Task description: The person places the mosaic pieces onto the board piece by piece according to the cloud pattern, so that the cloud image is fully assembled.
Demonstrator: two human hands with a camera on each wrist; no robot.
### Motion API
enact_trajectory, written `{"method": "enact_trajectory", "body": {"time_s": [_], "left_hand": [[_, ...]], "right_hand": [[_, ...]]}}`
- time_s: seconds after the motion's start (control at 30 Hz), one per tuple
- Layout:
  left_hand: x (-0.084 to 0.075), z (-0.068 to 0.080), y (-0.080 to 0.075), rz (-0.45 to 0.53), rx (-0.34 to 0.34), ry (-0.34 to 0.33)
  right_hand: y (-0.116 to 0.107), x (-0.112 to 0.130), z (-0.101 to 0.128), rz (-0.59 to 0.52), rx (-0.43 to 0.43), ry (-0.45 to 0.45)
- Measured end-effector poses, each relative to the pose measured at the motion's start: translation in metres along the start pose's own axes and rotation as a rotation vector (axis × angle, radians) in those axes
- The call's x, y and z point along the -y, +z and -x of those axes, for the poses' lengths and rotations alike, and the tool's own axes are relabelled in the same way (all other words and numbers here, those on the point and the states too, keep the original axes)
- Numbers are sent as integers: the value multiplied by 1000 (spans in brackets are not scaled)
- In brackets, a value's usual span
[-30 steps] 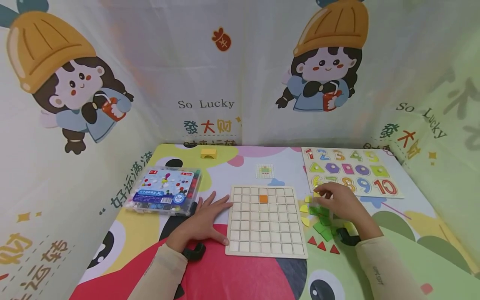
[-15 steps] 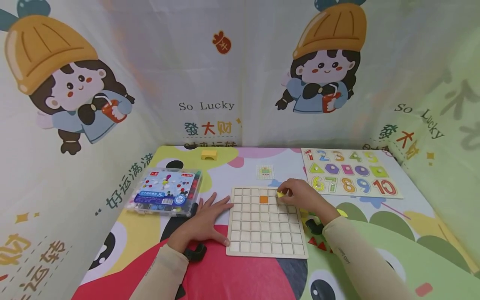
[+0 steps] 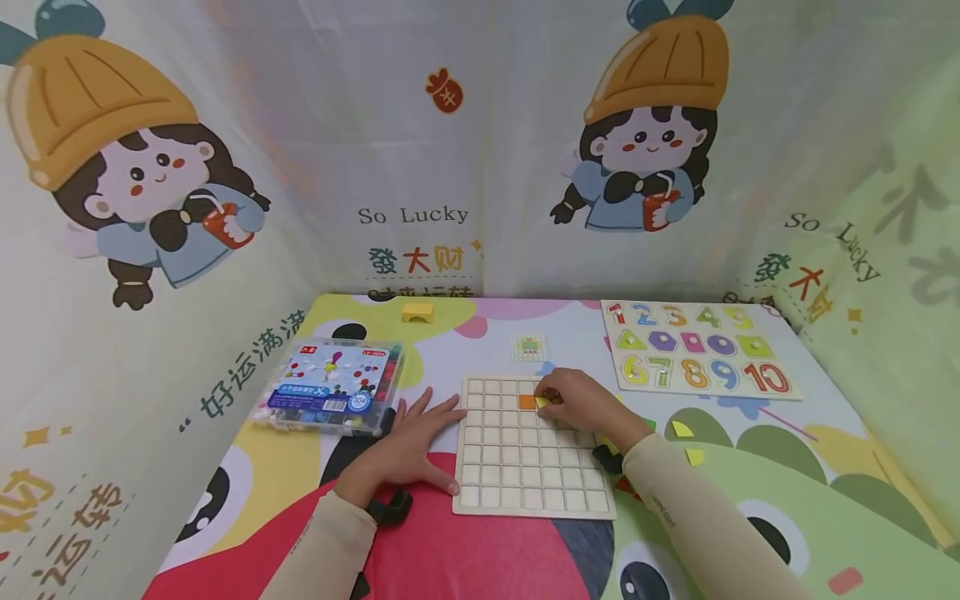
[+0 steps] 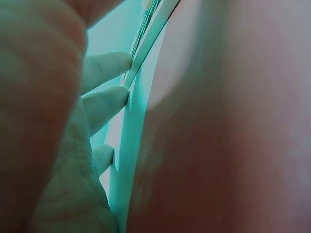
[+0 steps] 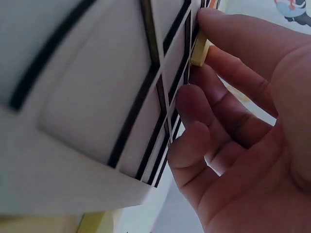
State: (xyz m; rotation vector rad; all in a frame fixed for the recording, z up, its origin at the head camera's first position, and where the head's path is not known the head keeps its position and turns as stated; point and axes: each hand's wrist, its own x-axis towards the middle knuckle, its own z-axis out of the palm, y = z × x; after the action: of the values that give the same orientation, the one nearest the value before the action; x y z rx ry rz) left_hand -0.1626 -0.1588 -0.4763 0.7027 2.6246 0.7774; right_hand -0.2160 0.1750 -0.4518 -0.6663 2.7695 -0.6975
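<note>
A square wooden grid board [image 3: 513,454] lies at the middle of the table, with one orange square tile [image 3: 527,402] in its second row. Just right of that tile, my right hand [image 3: 588,407] pinches a small yellow tile [image 3: 542,402] between thumb and fingers. In the right wrist view the yellow tile [image 5: 199,52] stands close against the board's cells, its far end covered by the thumb. My left hand [image 3: 408,450] is spread beside the board's left edge, fingertips and thumb touching it. The left wrist view shows its fingers [image 4: 109,104] straight at the rim.
Yellow quarter-round pieces [image 3: 695,457] lie right of my right forearm, which hides most other loose pieces. A small pattern card [image 3: 529,347] is behind the board. A number puzzle [image 3: 693,350] lies back right, a clear parts box [image 3: 330,383] left, a yellow arch block [image 3: 417,312] behind.
My right hand has moved left from the loose pieces onto the board, carrying the yellow tile to the cell beside the orange one. The left hand stays in place.
</note>
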Motion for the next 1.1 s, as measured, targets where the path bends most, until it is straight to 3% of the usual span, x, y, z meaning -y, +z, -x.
{"method": "enact_trajectory", "body": {"time_s": [0.37,0.8,1.1], "left_hand": [[-1,1,2,5,1,-1],[0,1,1,0,9,-6],[-2,1,0,14,10,0]], "right_hand": [[3,5,3,28,-41,29],[4,6,3,34,-30,39],[-10,8,14,-13,-30,49]]}}
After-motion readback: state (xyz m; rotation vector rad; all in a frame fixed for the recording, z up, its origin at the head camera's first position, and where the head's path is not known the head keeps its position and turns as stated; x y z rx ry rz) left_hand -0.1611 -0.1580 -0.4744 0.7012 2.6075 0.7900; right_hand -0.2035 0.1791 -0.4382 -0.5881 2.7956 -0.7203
